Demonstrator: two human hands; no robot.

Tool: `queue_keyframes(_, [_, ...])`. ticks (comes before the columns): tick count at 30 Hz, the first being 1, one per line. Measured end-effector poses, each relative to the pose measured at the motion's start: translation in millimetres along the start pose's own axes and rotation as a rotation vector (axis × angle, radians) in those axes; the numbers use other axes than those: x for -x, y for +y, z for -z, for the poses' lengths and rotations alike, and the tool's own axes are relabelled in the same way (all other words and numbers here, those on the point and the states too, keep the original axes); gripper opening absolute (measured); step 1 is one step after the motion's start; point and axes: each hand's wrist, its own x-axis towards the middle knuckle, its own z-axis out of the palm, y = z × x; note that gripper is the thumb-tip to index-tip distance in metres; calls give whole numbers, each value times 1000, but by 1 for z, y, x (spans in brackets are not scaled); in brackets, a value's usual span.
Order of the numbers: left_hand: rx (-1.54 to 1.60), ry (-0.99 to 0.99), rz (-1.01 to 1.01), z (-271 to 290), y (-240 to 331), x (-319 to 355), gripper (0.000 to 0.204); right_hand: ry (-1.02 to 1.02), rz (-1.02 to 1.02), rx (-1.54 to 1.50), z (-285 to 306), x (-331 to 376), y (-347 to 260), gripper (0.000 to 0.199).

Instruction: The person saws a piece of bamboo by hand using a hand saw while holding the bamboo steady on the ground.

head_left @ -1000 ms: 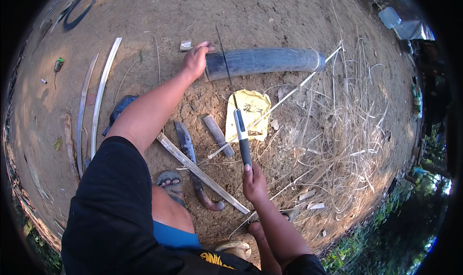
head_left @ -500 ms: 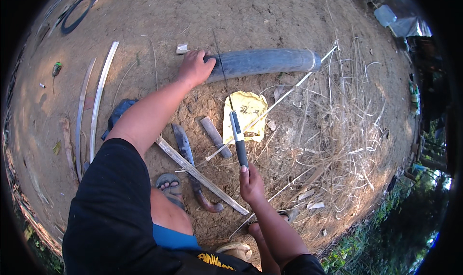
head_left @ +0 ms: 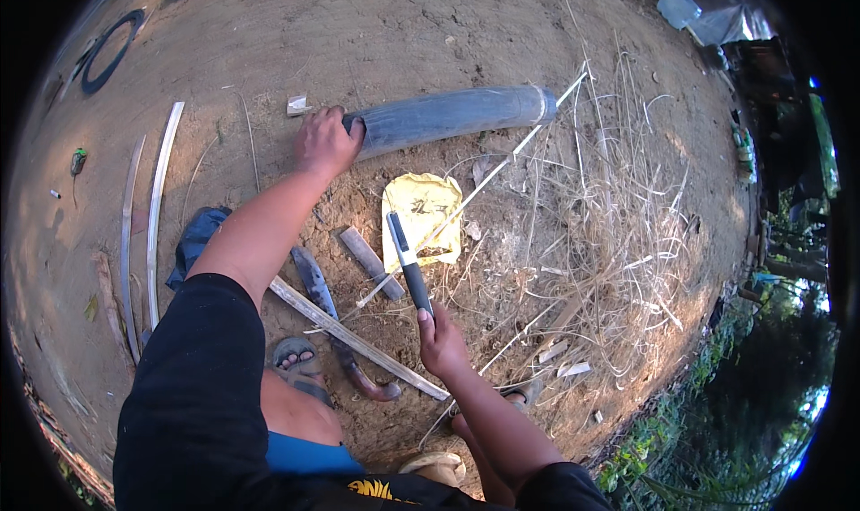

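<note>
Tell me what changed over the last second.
The left hand reached further out and closed over the near end of the grey pipe, which it only touched before. The right hand kept hold of the knife; pipe and yellow bag stayed put.

Outdoor dirt yard (head_left: 376, 27), straw litter (head_left: 618, 233)

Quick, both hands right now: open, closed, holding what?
Left hand: closed over the end of the long grey tube.
Right hand: closed, holding the black-handled knife.
</note>
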Motion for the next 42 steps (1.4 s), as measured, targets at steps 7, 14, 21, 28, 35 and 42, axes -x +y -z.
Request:
queue_keyframes(7, [-24,-18,5,9,10,5,46,12,39,-40,5,-8,-10,47])
queue_keyframes(14, [-84,44,-25,4,3,8,44,18,49,-46,-3,6,5,49])
queue_keyframes(21, [-1,-85,64,20,10,5,47,-7,33,-60,1,0,-3,49])
queue_keyframes(28, [-43,-66,14,9,10,6,54,1,40,-46,6,-13,-15,49])
queue_keyframes(35, [-108,52,-23,7,-3,8,54,-14,63,-17,3,18,10,50])
queue_keyframes(42, [24,-7,4,6,8,6,52,-21,27,14,17,-28,-34,50])
